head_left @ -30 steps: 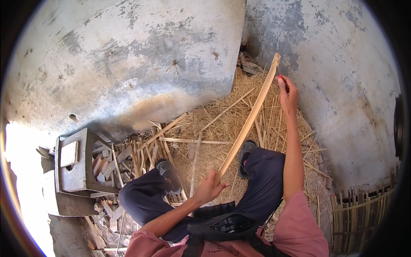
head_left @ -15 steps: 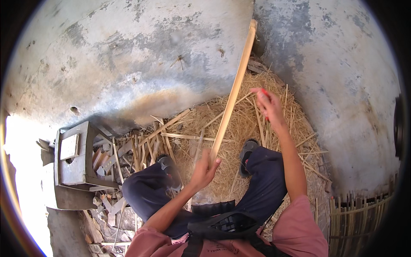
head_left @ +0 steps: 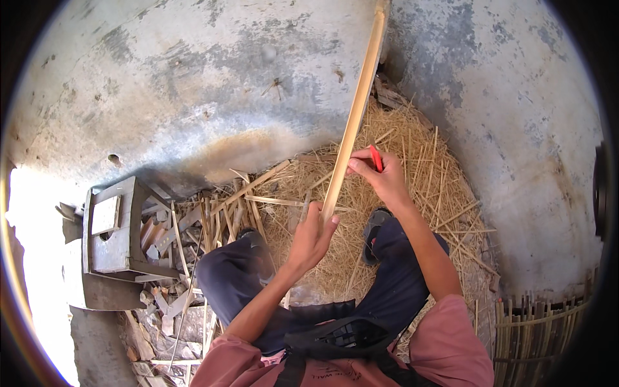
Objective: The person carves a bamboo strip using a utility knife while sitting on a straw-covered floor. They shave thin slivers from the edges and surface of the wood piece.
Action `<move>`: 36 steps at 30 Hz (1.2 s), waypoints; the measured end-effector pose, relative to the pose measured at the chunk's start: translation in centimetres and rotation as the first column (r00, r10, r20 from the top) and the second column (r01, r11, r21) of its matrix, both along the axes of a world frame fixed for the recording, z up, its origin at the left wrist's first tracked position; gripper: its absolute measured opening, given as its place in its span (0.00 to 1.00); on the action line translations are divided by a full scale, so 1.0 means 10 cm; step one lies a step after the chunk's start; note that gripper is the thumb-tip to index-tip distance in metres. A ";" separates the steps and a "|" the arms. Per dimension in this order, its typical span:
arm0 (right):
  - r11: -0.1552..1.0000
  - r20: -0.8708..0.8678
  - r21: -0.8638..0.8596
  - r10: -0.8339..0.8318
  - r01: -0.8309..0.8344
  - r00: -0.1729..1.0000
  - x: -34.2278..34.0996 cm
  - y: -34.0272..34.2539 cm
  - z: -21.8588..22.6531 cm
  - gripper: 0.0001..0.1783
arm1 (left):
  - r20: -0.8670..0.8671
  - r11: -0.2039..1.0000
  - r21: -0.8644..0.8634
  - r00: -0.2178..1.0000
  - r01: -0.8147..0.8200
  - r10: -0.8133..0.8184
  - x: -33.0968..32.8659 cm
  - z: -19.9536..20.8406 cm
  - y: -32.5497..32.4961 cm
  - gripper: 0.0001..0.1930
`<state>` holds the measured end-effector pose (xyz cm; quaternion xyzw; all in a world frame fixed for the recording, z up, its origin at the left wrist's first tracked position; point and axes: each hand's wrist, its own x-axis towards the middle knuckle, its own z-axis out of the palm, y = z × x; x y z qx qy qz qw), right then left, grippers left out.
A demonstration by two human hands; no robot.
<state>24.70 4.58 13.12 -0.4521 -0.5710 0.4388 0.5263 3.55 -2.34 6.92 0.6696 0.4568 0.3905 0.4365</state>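
Observation:
A long split bamboo strip slants up and away from me, its pale hollow side showing. At its near end, my left hand is closed round it, thumb along the right edge. My right hand is closed on a slim red pen-like thing that sticks up between the fingers. The fingertips of that hand meet the strip's right edge, about midway along. What the red thing's lower end looks like is hidden. A thin greyish piece shows just beyond my left hand; whether I hold it, I cannot tell.
Straw-like shavings cover the floor between my feet and the walls. A wooden box frame stands at left among broken wood and rubble. Loose strips lie about the shavings. At lower right is a slatted bamboo basket or fence.
My right hand has moved left and down from beside the strip to its edge. The strip and my left hand have shifted slightly up and away from me.

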 end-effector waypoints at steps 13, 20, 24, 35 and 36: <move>0.998 0.062 0.029 -0.051 0.049 0.997 0.04 -0.06 0.02 0.18 | 0.355 0.960 -0.201 0.928 0.196 -0.115 0.09 0.05 0.04 0.16; 0.999 -0.028 -0.040 0.009 -0.010 1.000 -0.02 -0.11 0.10 0.23 | 0.364 0.963 -0.143 0.917 0.230 -0.165 0.10 0.07 0.05 0.21; 0.998 0.009 -0.039 0.057 -0.056 0.998 -0.01 -0.12 0.12 0.24 | 0.387 0.940 -0.202 0.904 0.277 -0.183 0.12 0.11 0.04 0.25; 0.993 -0.003 -0.058 0.099 -0.099 0.995 0.00 -0.13 0.15 0.26 | 0.547 0.853 -0.340 0.821 0.396 -0.163 0.08 0.16 0.05 0.27; 0.993 -0.002 -0.054 0.107 -0.107 0.994 0.02 -0.12 0.14 0.27 | 0.534 0.861 -0.323 0.827 0.394 -0.178 0.08 0.15 0.06 0.26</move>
